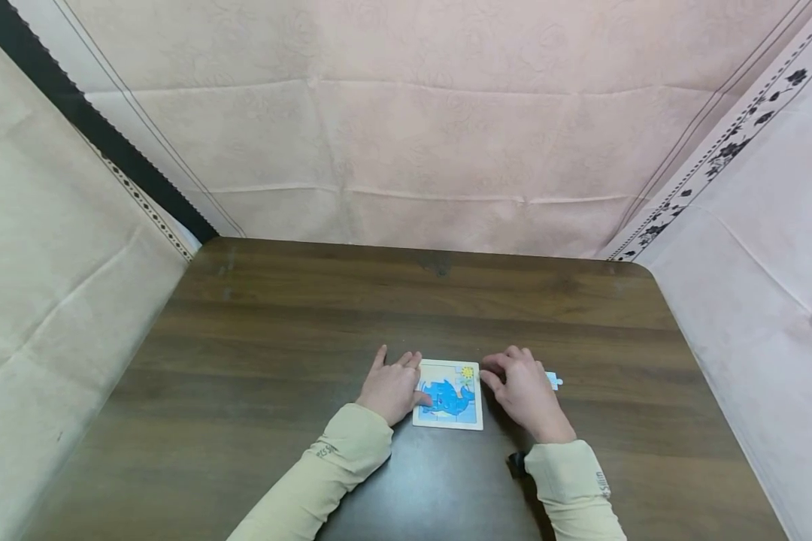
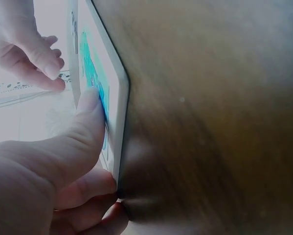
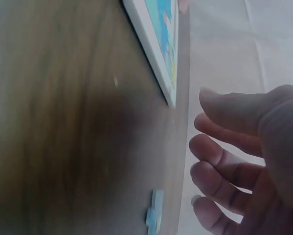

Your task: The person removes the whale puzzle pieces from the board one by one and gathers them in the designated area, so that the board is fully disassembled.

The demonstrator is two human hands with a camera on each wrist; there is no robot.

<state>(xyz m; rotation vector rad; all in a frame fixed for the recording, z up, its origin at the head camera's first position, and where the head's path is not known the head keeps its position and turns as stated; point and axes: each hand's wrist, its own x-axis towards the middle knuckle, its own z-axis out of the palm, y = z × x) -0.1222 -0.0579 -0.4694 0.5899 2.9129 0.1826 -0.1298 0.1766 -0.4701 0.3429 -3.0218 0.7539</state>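
A square jigsaw puzzle in a white frame lies flat on the table, showing a blue whale and a yellow sun. My left hand holds its left edge, the thumb on the picture and the other fingers along the side. Beside the upper right edge of the puzzle is my right hand. Its fingers are loosely bent, with nothing seen between them in the right wrist view. A loose light-blue puzzle piece lies just right of this hand, partly hidden by it in the head view.
The brown wooden table spreads around the puzzle on all sides. Pale cloth hangs behind its far edge and along both sides. A dark object shows at the right sleeve's cuff.
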